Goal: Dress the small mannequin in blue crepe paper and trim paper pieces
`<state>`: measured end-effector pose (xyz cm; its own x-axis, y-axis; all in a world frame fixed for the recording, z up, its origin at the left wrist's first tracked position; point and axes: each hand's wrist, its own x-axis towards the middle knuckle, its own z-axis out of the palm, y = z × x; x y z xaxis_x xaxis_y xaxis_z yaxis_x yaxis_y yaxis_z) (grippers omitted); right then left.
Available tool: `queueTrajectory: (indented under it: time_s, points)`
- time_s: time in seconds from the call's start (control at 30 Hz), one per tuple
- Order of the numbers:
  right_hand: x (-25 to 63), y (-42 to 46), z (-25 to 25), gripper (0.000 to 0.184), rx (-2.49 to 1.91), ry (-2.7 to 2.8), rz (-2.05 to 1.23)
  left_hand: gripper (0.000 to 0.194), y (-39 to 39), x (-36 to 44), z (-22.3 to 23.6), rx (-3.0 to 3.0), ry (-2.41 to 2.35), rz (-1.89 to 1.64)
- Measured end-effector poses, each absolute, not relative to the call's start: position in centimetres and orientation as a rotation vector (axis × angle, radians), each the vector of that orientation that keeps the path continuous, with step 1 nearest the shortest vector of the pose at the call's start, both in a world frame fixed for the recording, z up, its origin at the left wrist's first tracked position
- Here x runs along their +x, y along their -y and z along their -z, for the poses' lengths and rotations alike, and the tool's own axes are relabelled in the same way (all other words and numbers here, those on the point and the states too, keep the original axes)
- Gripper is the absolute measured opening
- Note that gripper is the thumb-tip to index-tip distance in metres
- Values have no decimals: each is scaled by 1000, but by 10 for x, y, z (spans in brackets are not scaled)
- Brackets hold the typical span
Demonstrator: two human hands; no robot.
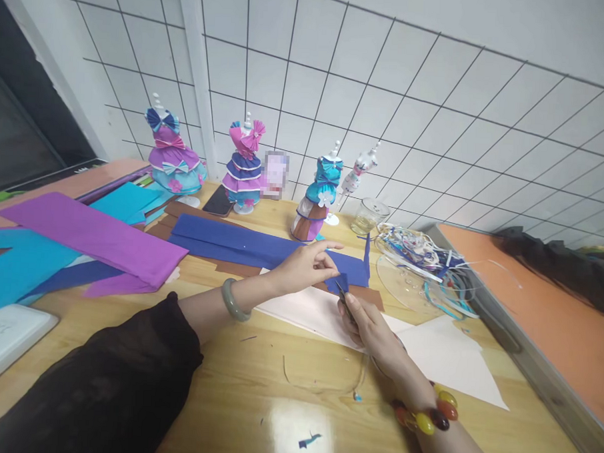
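Observation:
My left hand (307, 267), with a jade-coloured bangle at the wrist, pinches the edge of a small dark blue paper piece (344, 280) between thumb and forefinger; its other fingers are loosely curled. Closed around small scissors (346, 305), my right hand (372, 326) keeps their narrow blades against that piece. The palm hides most of the handles. Behind both hands lies a long folded strip of dark blue crepe paper (231, 242), over brown paper (373, 297). White paper (305, 311) spreads beneath the hands.
Several small mannequins in paper dresses (178, 151) stand along the tiled wall, near a phone (219, 201) and a glass cup (370, 216). Purple paper (96, 241) and turquoise paper (34, 275) lie left, by a white box (11, 341). Ribbon scraps (421, 252) pile up at right.

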<state>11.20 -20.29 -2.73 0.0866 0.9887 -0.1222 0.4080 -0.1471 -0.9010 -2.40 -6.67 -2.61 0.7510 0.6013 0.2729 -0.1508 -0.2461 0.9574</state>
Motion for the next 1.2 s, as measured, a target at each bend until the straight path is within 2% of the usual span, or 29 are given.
queueTrajectory:
  time_s: [0.67, 1.2]
  points:
    - [113, 202, 30, 47, -1664, 1382, -1045, 51, 69, -25, 23, 1657, -373, -720]
    - [118, 200, 36, 47, -1628, 1319, -1062, 60, 64, -24, 31, 1578, -355, -561]
